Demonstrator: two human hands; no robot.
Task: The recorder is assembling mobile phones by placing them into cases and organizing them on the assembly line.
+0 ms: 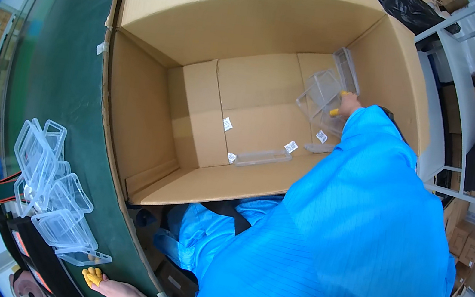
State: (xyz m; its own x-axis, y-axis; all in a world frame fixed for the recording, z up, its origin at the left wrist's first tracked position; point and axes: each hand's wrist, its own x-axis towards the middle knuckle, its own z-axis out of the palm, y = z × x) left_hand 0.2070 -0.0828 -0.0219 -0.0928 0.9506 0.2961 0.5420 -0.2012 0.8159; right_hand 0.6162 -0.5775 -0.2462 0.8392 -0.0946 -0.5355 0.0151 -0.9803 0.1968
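My right hand (350, 104), yellow covers on its fingertips, reaches down into a large open cardboard box (136, 92). Its thumb and finger sit around the edge of a clear plastic box (322, 88); the see-through walls blur the exact contact. Another clear plastic box (347, 70) stands on edge against the carton's right wall. On the green surface (83, 102), a heap of clear plastic boxes (50, 183) lies at the left. Just below that heap rests my left hand (103, 283), its yellow-tipped fingers curled together with nothing visible in them.
Low in the carton lie a clear long plastic piece (263, 158) and small white labels (291, 146). A metal shelf (454, 100) holding brown cartons stands at the right. Black machine parts (35, 248) edge the lower left. A black plastic bag (409, 10) lies at the top right.
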